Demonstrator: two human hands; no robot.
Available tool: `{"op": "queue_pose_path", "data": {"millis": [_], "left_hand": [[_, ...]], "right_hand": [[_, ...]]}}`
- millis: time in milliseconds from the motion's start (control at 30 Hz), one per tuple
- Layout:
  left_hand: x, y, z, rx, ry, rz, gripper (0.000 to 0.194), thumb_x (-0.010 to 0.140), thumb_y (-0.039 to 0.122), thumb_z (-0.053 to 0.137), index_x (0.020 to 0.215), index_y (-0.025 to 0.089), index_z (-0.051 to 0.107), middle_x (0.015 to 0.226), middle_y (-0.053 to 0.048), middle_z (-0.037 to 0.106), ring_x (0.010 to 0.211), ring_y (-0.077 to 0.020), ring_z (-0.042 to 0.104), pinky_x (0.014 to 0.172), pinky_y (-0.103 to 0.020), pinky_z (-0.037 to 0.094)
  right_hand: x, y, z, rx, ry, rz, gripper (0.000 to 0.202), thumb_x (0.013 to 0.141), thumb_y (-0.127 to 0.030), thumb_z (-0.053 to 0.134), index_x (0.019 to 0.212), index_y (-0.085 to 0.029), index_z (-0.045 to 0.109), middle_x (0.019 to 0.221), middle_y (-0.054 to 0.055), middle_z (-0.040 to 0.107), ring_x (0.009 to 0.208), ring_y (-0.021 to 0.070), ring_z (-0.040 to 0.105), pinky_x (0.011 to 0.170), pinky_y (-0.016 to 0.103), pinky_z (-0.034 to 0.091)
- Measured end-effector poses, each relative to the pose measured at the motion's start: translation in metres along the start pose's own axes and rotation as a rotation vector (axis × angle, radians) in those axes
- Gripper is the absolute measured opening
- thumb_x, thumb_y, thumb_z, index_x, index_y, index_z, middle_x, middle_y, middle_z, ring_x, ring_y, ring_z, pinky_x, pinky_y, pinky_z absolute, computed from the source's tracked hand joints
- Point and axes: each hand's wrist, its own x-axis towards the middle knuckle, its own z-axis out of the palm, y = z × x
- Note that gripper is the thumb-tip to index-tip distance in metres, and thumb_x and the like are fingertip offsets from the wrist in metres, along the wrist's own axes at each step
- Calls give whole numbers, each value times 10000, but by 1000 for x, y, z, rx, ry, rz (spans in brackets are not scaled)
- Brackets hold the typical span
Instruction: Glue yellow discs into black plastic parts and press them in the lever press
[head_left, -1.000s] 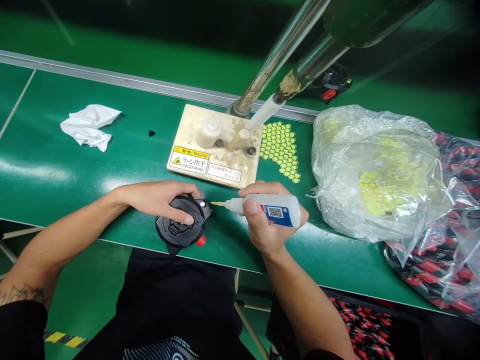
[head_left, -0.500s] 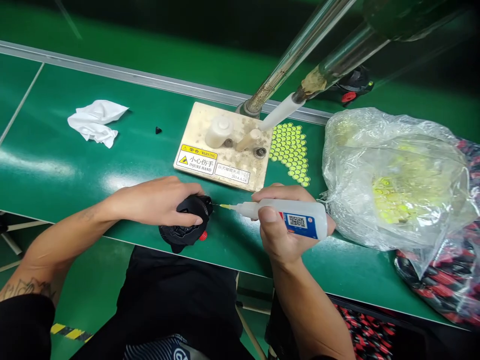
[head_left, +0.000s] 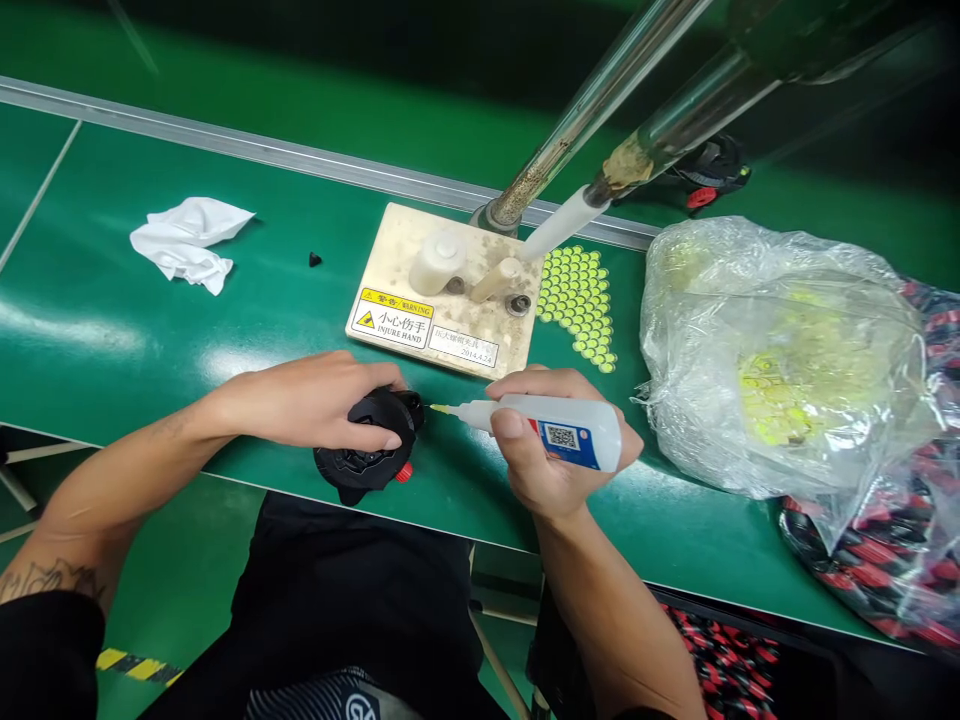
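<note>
Fingers of the left hand [head_left: 311, 402] clasped the black housing [head_left: 367, 472]; the right hand [head_left: 551, 485] gripped a needle-tipped bottle [head_left: 589, 425] near it, any liquid applied indiscernible, yellow-green discs [head_left: 583, 300] lying apart.

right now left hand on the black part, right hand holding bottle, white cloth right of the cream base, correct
The head view shows the white cloth left of the cream base, not right; the left hand is on the black part, the right hand holds the bottle.
</note>
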Motion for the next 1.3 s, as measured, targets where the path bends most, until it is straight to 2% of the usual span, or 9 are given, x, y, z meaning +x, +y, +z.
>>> {"op": "queue_pose_path", "data": {"millis": [133, 300, 400, 633, 767, 867, 967, 1133, 1300], "left_hand": [[-1, 1, -2, 5, -9, 4, 415, 975, 478, 676, 1308, 229, 659, 1020, -20, 792, 846, -202, 729, 663, -263, 456], [-1, -4, -6, -47, -57, 111, 412, 976, 459, 694, 1298, 206, 650, 985, -28, 790, 812, -193, 719, 664, -255, 445], [-2, -8, -7, -86, -60, 176, 429, 986, 474, 698, 1316, 204, 641, 1013, -37, 789, 818, -190, 722, 678, -249, 457], [-2, -8, -7, -52, -44, 202, 421, 994, 485, 703, 1306, 207, 654, 1009, -29, 785, 821, -180, 725, 694, -236, 461], [0, -12, -7, -68, -43, 201, 446, 980, 488, 716, 1332, 217, 673, 1052, -36, 795, 866, -184, 738, 697, -230, 470], [7, -20, -4, -117, -35, 219, 438, 973, 479, 727, 1328, 223, 708, 1123, -52, 809, 927, -193, 755, 728, -231, 492], [16, -27, 1, -187, -53, 233, 426, 965, 444, 735, 1317, 204, 728, 1178, -70, 814, 974, -200, 768, 775, -235, 523], [26, -33, 7, -233, -30, 231, 462, 925, 479, 765, 1274, 177, 744, 1153, -81, 818, 968, -208, 764, 803, -266, 545], [27, -35, 12, -168, 47, 251, 469, 940, 561, 732, 1195, 170, 766, 1052, -78, 819, 872, -198, 740, 749, -275, 518]], "right_hand": [[-1, -1, 0, -22, 1, -46, 144, 934, -364, 778, 913, -223, 755, 753, 8, 733, 593, 156, 652, 510, 309, 501], [-1, 0, -4, 180, 95, 209, 341, 937, -565, 742, 879, -229, 753, 667, -9, 646, 498, 141, 567, 427, 305, 394], [0, 0, -6, 264, 106, 299, 358, 920, -587, 751, 865, -234, 746, 639, -28, 596, 440, 125, 519, 400, 310, 361], [-4, -2, -5, 220, -3, 312, 326, 944, -565, 742, 899, -242, 751, 718, 2, 654, 488, 136, 536, 410, 309, 377], [1, 1, -4, 266, 57, 301, 324, 948, -563, 736, 890, -244, 735, 659, -27, 600, 438, 117, 487, 382, 289, 352], [10, 10, -8, 347, 73, 317, 382, 920, -630, 734, 906, -248, 719, 609, -46, 556, 423, 117, 475, 395, 280, 380], [20, 19, -17, 381, 11, 345, 459, 871, -703, 746, 963, -254, 719, 630, -33, 596, 504, 156, 567, 468, 295, 456], [18, 10, -36, 385, 0, 357, 351, 868, -504, 844, 1115, -273, 748, 910, 29, 791, 753, 214, 757, 635, 336, 615], [-25, 11, -57, 112, -27, 352, 325, 935, -384, 794, 1221, -253, 709, 1023, 65, 796, 897, 220, 791, 786, 370, 661]]}}
